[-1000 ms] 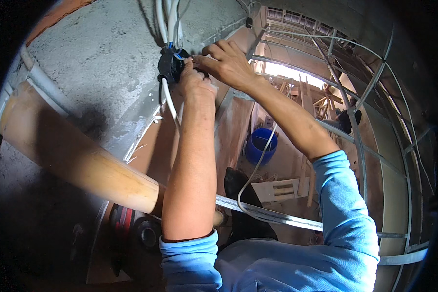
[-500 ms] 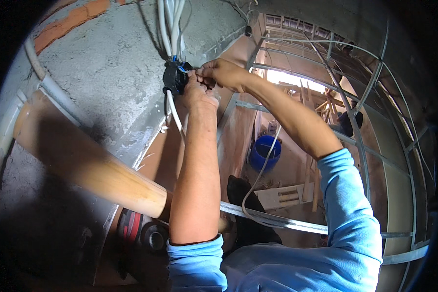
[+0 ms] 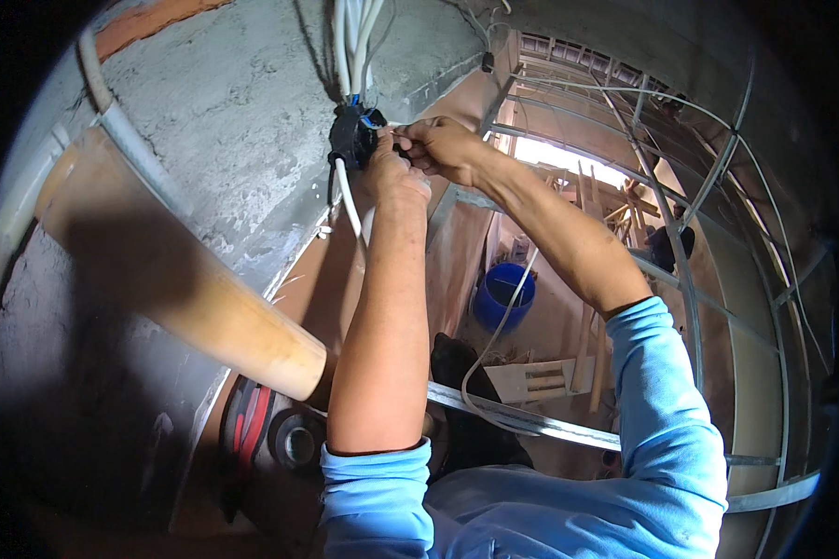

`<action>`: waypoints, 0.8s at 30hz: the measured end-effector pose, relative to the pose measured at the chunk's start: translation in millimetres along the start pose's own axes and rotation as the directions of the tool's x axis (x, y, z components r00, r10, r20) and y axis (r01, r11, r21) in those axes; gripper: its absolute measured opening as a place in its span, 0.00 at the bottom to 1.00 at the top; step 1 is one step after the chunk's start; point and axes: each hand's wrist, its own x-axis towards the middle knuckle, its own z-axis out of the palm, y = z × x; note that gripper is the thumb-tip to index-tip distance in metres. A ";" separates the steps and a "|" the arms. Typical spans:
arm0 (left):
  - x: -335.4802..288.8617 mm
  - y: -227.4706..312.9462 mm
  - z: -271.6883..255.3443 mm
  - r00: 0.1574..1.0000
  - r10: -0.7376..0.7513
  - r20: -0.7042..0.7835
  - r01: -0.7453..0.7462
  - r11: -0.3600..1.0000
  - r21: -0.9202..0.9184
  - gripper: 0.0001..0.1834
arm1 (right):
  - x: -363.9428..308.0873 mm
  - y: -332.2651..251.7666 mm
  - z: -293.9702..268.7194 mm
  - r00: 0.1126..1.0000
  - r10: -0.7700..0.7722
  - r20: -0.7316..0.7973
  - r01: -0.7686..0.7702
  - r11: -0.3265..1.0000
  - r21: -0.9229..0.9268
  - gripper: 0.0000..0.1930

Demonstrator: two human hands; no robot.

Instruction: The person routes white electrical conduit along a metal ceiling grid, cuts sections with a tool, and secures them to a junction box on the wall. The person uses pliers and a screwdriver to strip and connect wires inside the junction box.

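Observation:
A round black junction box [image 3: 347, 140] is fixed on the rough grey wall. Several white cables [image 3: 352, 42] enter it from above, and another white cable [image 3: 348, 197] leaves below. A short blue wire [image 3: 373, 119] curves out of the box's open side toward my fingertips. My left hand [image 3: 396, 172] is closed in a pinch on the electrical wire, right beside the box. Touching it from the right, my right hand [image 3: 446, 149] also pinches, its fingers curled around the wire's end. Much of what lies between the fingers is hidden.
A thick tan pipe [image 3: 242, 321] slants along the wall at left. Below it lie a roll of black tape [image 3: 298, 445] and a red-and-black object [image 3: 248, 424]. Metal framing [image 3: 667, 196] stands at right, with a rail [image 3: 550, 427] across. Lower down are a blue bucket [image 3: 503, 296] and wood pieces [image 3: 583, 326].
The view has shifted slightly, so the box and my hands sit a little farther right. Both hands stay pinched together beside the box, with small finger movements.

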 end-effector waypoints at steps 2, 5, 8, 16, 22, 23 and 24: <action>-4.6 0.9 1.0 0.999 0.036 0.038 -0.037 0.999 0.022 0.16 | -2.6 -2.8 -6.6 0.998 -0.055 0.039 0.062 0.979 -0.194 0.15; -2.4 -1.6 8.9 0.993 0.096 -0.075 -0.095 0.995 0.011 0.06 | -5.0 0.7 -23.2 0.778 -0.595 0.202 0.449 0.302 -0.841 0.11; 3.1 -7.3 12.6 0.996 0.091 -0.008 -0.090 0.963 -0.256 0.07 | -3.9 9.7 -30.4 0.524 -0.721 0.453 0.472 -0.197 -0.859 0.12; 17.2 -19.5 10.1 0.985 0.163 -0.048 -0.170 0.951 -0.260 0.09 | -41.9 -73.6 -8.3 0.892 -0.443 0.089 0.273 0.372 -0.887 0.17; 3.6 -21.3 4.3 0.973 0.172 0.152 -0.145 0.974 -0.176 0.04 | -159.1 -128.7 108.2 0.154 -0.809 0.568 0.987 0.157 -0.044 0.08; -1.1 -19.3 -0.6 0.971 0.166 0.170 -0.144 0.981 -0.132 0.03 | -172.9 -128.1 139.2 0.038 -0.817 0.575 0.997 0.072 0.037 0.08; -6.8 -17.3 -6.2 0.971 0.146 0.188 -0.131 0.987 -0.091 0.03 | -184.2 -128.3 169.2 0.025 -0.714 0.699 0.999 0.047 0.013 0.06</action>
